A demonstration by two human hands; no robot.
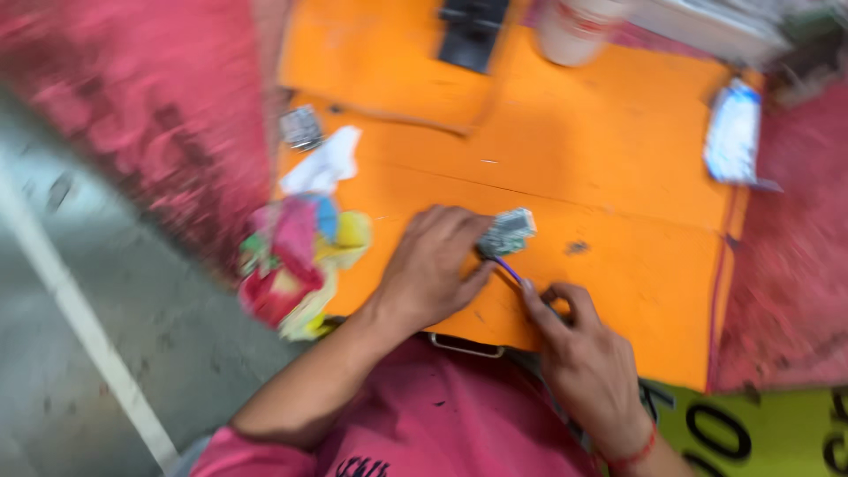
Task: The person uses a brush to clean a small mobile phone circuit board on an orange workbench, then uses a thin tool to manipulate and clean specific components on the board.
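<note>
Now, far left: grey floor (79,309) with a white line across it, and red matting (132,88) above; all of it is blurred.
Scraps: a heap of coloured scraps (296,261) sits on the left edge of the orange top (618,115), with a white paper (327,163) just above it and a small grey chip (301,127) beyond that.
Left hand: the left hand (433,269) lies palm down on the orange top. Its fingers are curled and its thumb and fingertips are clamped on the board's left end.
Board: the board (508,231), small, greenish and grey, lies flat on the orange top near the middle, just right of the left hand's fingertips.
Wire: a short purple wire (508,269) runs from the board's near edge down toward the right hand.
Right hand: the right hand (587,362) comes in from below, with its forefinger tip at the wire's lower end. The blur hides whether the thumb closes on the wire, so I cannot tell if it is gripped or only touched.
Wrist: a red thread (636,455) circles the right wrist.
Back edge: a black block (473,31) and a white cup (574,26) stand at the far side.
Far right: a white and blue packet (733,132) lies at the top's right edge.
Step in hand: by my reckoning, the board is being steadied while the wire is worked at its edge.
Next move calls for: I judge a still left hand and a fine fingertip touch on the wire, since both parts are small and light.
</note>
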